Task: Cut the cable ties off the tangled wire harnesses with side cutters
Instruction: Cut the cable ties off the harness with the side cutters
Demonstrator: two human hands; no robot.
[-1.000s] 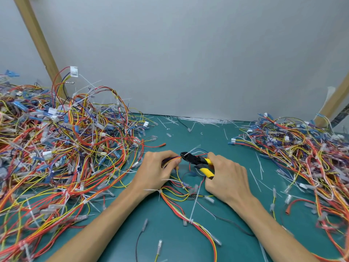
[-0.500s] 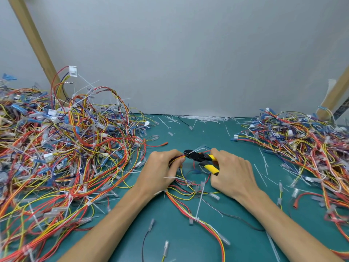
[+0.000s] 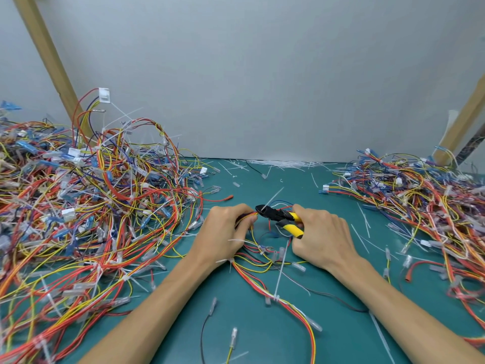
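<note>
Wire pile (image 3: 86,206) left on mat (image 3: 262,337), second pile (image 3: 425,206) right, hands with side cutters (image 3: 279,218) between

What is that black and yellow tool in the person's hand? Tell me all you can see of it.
They are side cutters: a black metal head with yellow and black grips that look like plastic. The right hand holds the grips, which stand slightly apart. The tool lies nearly level above the green mat, nose pointing left, its tip at the wire bundle pinched in the left hand. A white cable tie tail rises by the nose.
</note>
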